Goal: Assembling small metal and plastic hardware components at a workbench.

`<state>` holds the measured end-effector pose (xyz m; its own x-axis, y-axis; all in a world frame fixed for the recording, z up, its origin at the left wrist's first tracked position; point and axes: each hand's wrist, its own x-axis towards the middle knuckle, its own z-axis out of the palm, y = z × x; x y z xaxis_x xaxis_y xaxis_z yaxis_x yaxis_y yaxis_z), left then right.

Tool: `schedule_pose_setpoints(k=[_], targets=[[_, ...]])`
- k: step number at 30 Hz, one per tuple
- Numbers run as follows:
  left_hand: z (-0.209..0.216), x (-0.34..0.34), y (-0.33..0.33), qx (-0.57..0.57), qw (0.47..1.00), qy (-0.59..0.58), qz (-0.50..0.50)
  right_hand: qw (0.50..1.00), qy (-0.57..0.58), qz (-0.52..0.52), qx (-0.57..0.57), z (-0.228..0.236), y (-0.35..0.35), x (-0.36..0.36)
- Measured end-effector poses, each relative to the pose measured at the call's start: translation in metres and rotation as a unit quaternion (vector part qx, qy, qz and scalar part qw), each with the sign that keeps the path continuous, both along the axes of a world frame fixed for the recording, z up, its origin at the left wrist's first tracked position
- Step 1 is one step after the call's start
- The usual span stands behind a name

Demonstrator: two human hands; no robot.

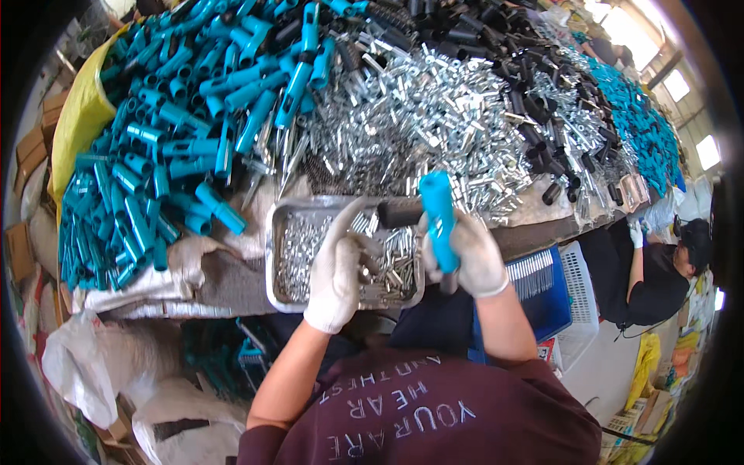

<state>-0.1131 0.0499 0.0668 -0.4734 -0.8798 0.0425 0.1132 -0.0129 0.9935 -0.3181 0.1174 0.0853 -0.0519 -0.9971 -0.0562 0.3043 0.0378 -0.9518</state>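
Note:
In my gloved right hand [473, 252] a teal tubular housing [438, 209] stands upright, the fingers wrapped round its side. A black sleeve [399, 214] juts out to its left; whether it is joined to the housing or only gripped beside it, I cannot tell. My gloved left hand [335, 275] hovers over a metal tray [273, 267], fingers apart, with nothing plainly held. Small silvery parts [298, 252] fill the tray's left side, and short metal pins [397, 275] lie at its right, partly hidden by the hands.
Beyond the tray rise heaps of teal housings [182, 116], shiny metal parts [418, 116] and black sleeves [535, 112]. At right sit a blue crate [562, 306] and a white basket [583, 298]. A co-worker [651, 271] works farther right. Plastic sacks [108, 360] slump at lower left.

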Motion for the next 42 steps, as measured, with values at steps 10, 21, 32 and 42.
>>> schedule_pose_setpoints(k=[10, 21, 32, 42], targets=[[0.025, 0.028, 0.013, -0.163, 0.963, -0.210, -0.038, 0.985, -0.154, 0.077, 0.023, -0.023, 0.034, 0.036], [0.046, 0.027, 0.007, -0.129, 0.889, -0.366, -0.243, 0.993, -0.017, 0.105, 0.044, -0.021, 0.043, 0.033], [0.035, 0.013, 0.002, 0.045, 0.996, 0.041, -0.059, 0.975, 0.009, 0.151, 0.165, -0.012, 0.046, 0.053], [0.024, 0.002, 0.002, 0.034, 0.995, 0.078, 0.052, 0.990, -0.045, 0.030, 0.133, 0.000, 0.028, 0.041]])
